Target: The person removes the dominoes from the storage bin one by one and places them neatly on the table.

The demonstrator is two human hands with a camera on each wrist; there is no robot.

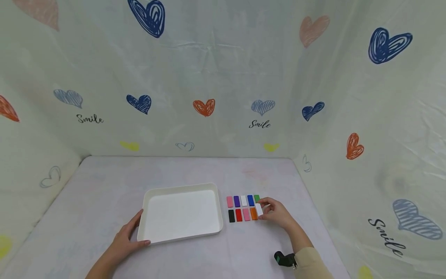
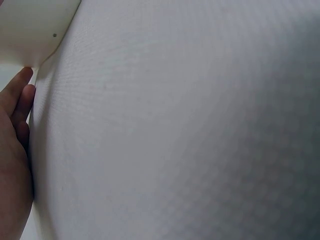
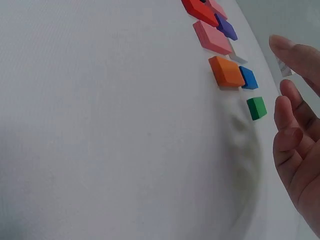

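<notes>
A white rectangular tray (image 1: 181,213) lies on the table, its inside bare. My left hand (image 1: 123,242) rests at its near left corner, the thumb on the front rim and the extended fingers along the left side. In the left wrist view, fingertips (image 2: 26,74) meet the tray's outer wall. To the right of the tray, my right hand (image 1: 277,213) pinches a small white block (image 1: 259,209) between thumb and fingers. The held block is mostly hidden in the right wrist view. Just beside that hand are an orange block (image 3: 227,72) and a green block (image 3: 257,108).
Two rows of small coloured blocks run right of the tray, including a black block (image 1: 231,216), a red block (image 1: 238,215) and a purple block (image 1: 237,201). A heart-printed curtain (image 1: 209,77) encloses the table at the back and sides.
</notes>
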